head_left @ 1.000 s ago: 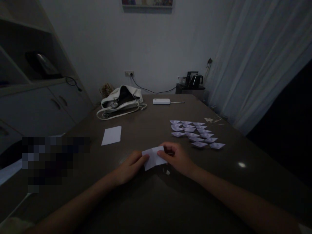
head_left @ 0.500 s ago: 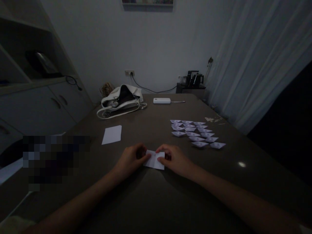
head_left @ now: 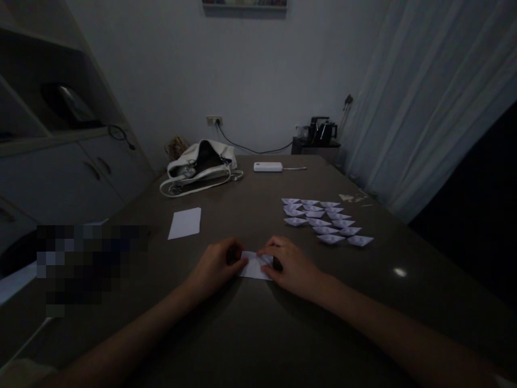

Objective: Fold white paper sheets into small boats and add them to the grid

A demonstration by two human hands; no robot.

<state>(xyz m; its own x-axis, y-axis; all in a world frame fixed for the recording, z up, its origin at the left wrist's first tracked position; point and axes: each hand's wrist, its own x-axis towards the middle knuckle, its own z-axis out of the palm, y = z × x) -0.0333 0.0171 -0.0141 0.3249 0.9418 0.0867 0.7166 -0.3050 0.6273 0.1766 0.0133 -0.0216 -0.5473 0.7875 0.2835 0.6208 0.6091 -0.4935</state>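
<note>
Between my hands, near the middle of the table, is a small folded piece of white paper [head_left: 253, 265]. My left hand [head_left: 220, 264] pinches its left edge between thumb and fingers. On the right side, my right hand [head_left: 288, 265] grips the paper, with the index finger bent over the upper right corner and the thumb on the lower part. Several white paper boats [head_left: 318, 222] stand in rows beyond my right hand. A stack of white paper sheets [head_left: 184, 223] lies beyond my left hand.
At the back left a white handbag [head_left: 202, 166] rests on the table [head_left: 250, 334]. A white power bank [head_left: 267, 167] with a short cable lies at the back. Paper scraps [head_left: 351, 198] are near the right edge. A blurred patch [head_left: 89, 264] covers things at the left.
The right index finger has bent down over the upper right corner, and the paper's top right part now looks folded or curled. My left hand has barely moved.
</note>
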